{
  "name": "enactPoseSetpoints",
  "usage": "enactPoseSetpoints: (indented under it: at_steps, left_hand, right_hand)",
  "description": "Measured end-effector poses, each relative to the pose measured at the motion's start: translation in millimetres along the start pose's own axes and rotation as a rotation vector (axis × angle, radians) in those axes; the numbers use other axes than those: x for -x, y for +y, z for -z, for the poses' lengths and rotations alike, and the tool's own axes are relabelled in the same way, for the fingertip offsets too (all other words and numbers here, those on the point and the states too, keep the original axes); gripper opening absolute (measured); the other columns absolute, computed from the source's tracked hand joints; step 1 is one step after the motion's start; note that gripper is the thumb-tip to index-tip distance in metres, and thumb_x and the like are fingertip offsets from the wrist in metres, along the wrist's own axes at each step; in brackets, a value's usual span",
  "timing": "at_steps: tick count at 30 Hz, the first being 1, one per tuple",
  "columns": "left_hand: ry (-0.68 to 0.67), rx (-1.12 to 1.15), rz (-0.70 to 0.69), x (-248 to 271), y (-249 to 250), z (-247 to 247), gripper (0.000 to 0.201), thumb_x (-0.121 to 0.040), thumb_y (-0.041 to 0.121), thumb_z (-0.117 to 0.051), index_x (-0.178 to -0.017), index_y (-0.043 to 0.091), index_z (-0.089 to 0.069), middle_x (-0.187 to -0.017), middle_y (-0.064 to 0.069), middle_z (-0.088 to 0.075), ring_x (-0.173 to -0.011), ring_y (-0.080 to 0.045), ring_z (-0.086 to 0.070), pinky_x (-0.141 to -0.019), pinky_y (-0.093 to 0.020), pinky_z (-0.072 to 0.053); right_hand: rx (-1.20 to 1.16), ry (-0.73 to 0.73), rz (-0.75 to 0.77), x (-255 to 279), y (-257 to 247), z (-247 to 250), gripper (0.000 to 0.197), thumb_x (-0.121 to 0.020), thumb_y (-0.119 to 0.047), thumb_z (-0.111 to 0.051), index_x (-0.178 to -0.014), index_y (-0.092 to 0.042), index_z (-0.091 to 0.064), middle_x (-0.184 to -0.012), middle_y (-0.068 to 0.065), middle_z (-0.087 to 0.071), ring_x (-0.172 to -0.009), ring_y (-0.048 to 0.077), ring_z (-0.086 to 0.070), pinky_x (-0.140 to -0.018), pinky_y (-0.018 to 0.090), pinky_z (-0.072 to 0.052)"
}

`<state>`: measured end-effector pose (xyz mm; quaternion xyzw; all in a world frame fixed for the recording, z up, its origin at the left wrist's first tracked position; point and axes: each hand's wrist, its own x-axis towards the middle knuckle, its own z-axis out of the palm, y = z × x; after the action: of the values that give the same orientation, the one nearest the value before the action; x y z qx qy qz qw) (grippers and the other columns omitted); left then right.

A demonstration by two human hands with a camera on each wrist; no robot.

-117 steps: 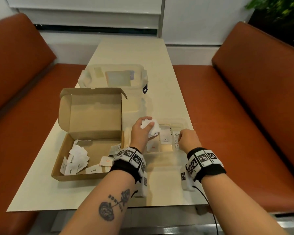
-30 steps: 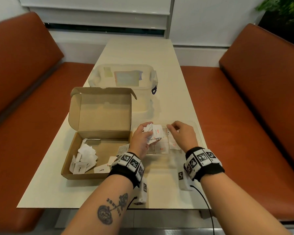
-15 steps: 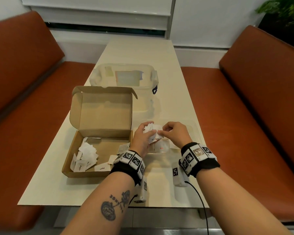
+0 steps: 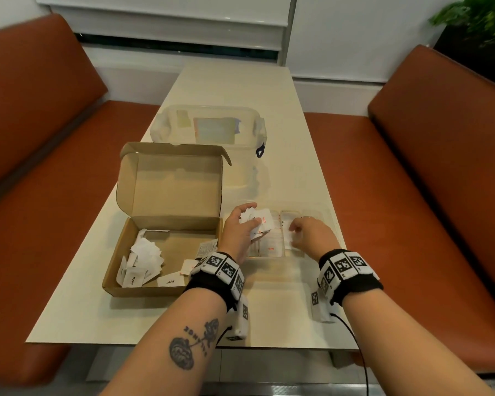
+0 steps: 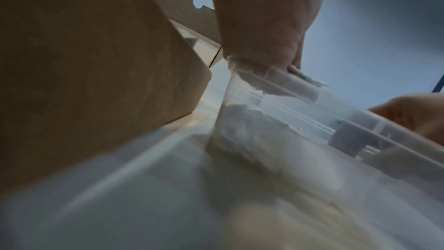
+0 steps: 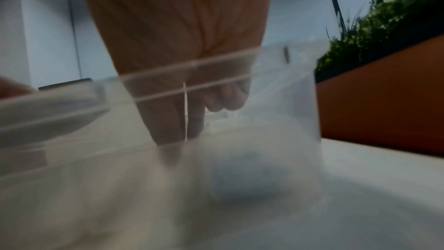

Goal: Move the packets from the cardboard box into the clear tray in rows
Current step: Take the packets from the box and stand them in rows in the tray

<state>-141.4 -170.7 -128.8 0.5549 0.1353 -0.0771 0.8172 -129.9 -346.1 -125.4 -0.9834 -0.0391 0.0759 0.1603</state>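
Lowering one packet (image 4: 290, 240) pinched in the right grip (image 4: 312, 237) upright into the tray (image 4: 330, 224) beside its row, left grip (image 4: 239, 232) clutching the spare bunch (image 4: 255, 221) just alongside.

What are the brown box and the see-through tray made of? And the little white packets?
The brown box looks like plain matte cardboard, with folded flaps. The tray seems to be clear, glossy hard plastic; the right hand shows through its wall. The packets look like thin white paper, though a coating can't be ruled out.

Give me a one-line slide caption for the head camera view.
Left hand holds a bunch of packets over the clear tray while the right hand sets one packet inside, beside the cardboard box.
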Motion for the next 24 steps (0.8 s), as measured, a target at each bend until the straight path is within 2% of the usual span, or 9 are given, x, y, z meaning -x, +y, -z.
enactPoseSetpoints:
  at_steps: [6,12,16,18,21,24]
  left_hand:
    - [-0.004,-0.016,0.000,1.2,0.9,-0.5,0.034,-0.089,-0.006,-0.057,-0.102,0.025,-0.062,-0.116,-0.010,-0.051,-0.090,-0.021,-0.064,-0.073,-0.032,-0.059]
    - [-0.007,-0.002,0.001,2.8,2.0,-1.1,0.033,-0.089,-0.006,-0.056,-0.108,0.020,-0.061,-0.116,-0.011,-0.052,-0.092,-0.022,-0.063,-0.069,-0.029,-0.059]
    - [-0.005,0.002,0.006,2.5,2.4,-0.7,0.033,-0.089,-0.006,-0.056,-0.110,0.019,-0.060,-0.114,-0.009,-0.052,-0.091,-0.021,-0.063,-0.068,-0.028,-0.059]
    - [-0.008,0.001,0.004,2.4,2.8,-0.4,0.033,-0.089,-0.006,-0.057,-0.108,0.020,-0.061,-0.114,-0.009,-0.052,-0.090,-0.021,-0.064,-0.070,-0.030,-0.060]
    - [-0.015,0.021,0.008,2.1,3.0,-0.5,0.032,-0.089,-0.006,-0.057,-0.107,0.020,-0.061,-0.115,-0.009,-0.051,-0.090,-0.021,-0.064,-0.076,-0.034,-0.059]
    - [-0.017,0.062,0.021,2.3,4.1,-0.3,0.032,-0.088,-0.006,-0.057,-0.106,0.020,-0.061,-0.120,-0.012,-0.050,-0.094,-0.025,-0.062,-0.083,-0.040,-0.055]
  right_hand:
    - [0.107,-0.020,0.029,-6.8,1.2,-11.3,0.024,-0.081,-0.012,-0.061,-0.105,-0.018,-0.058,-0.104,0.004,-0.060,-0.092,0.022,-0.057,-0.070,0.026,-0.042]
    - [0.156,-0.047,0.031,-11.0,0.3,-9.6,0.021,-0.083,-0.013,-0.060,-0.104,-0.014,-0.059,-0.109,0.003,-0.051,-0.097,0.023,-0.055,-0.073,0.026,-0.040]
    - [0.088,-0.052,0.010,-7.9,-2.2,-7.4,0.013,-0.080,-0.003,-0.051,-0.086,-0.015,-0.053,-0.088,0.004,-0.056,-0.084,0.024,-0.056,-0.065,0.027,-0.039]
    - [0.044,-0.055,-0.006,-4.4,-3.4,-5.0,0.010,-0.082,-0.003,-0.050,-0.085,-0.013,-0.051,-0.084,0.004,-0.059,-0.080,0.024,-0.056,-0.067,0.030,-0.044]
    - [-0.046,0.060,-0.043,-0.6,-2.8,3.3,0.007,-0.087,-0.011,-0.056,-0.092,-0.011,-0.060,-0.088,0.003,-0.063,-0.083,0.023,-0.060,-0.074,0.033,-0.050]
    - [-0.205,0.212,-0.034,-0.9,-9.9,15.0,0.006,-0.087,-0.019,-0.061,-0.084,-0.015,-0.064,-0.080,-0.001,-0.065,-0.075,0.018,-0.059,-0.066,0.026,-0.044]
